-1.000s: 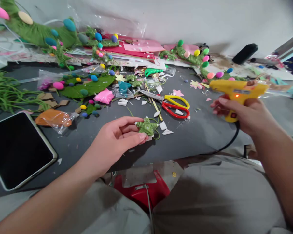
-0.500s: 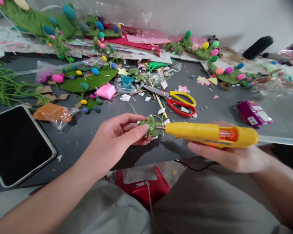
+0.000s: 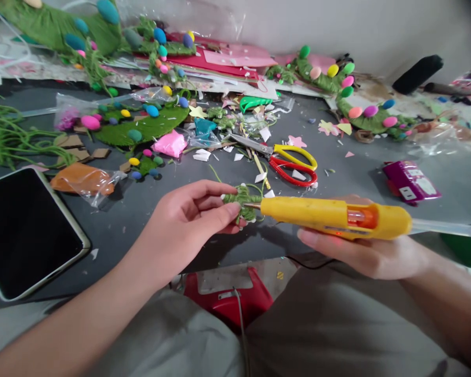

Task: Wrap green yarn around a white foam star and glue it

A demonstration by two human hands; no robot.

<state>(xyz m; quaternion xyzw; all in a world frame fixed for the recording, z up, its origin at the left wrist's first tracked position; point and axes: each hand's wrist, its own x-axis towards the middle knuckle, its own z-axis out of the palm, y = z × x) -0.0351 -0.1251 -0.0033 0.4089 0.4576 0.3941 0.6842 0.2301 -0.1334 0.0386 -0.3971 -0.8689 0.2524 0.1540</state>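
Between the thumb and fingers of my left hand is a small green yarn-wrapped piece with white tips. My right hand is wrapped round a yellow glue gun, a clear glue stick poking out of its back end. The gun's metal nozzle points left and reaches the green piece beside my left thumb. Scissors with one yellow and one red handle lie just beyond the gun.
A dark-screened tablet lies at the left. Behind it are an orange packet and green yarn. Decorated green wreath pieces line the back. A purple packet lies at the right, and paper scraps are scattered mid-table.
The glue gun in my right hand has moved slightly left, its nozzle now further over the green piece. My left hand keeps nearly the same place.
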